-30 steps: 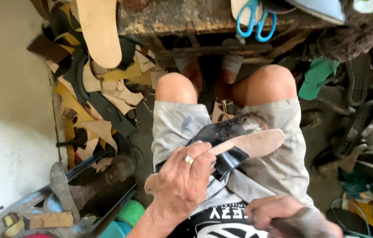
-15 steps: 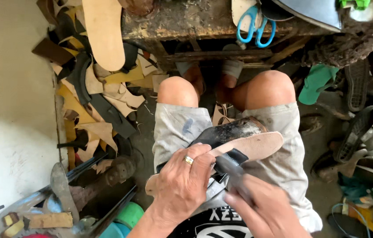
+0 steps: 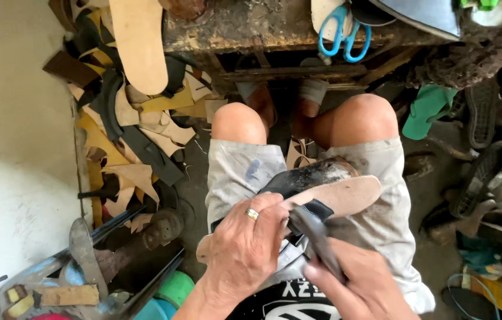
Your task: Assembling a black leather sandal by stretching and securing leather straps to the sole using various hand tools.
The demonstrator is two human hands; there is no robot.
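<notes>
- since a second ago, right hand (image 3: 360, 284) has come up from the lap corner to the sandal (image 3: 322, 192), bringing a dark strap (image 3: 316, 237).
- sandal lies across the thighs: tan insole, scuffed black sole beneath.
- left hand (image 3: 248, 249), ringed, presses palm-down, fingers curled over the sandal's near end.
- right fingers pinch the strap.

Pale wall (image 3: 14, 130) at left, scrap-strewn floor (image 3: 138, 154), worn wooden workbench (image 3: 251, 29) with blue scissors (image 3: 343, 29)
</notes>
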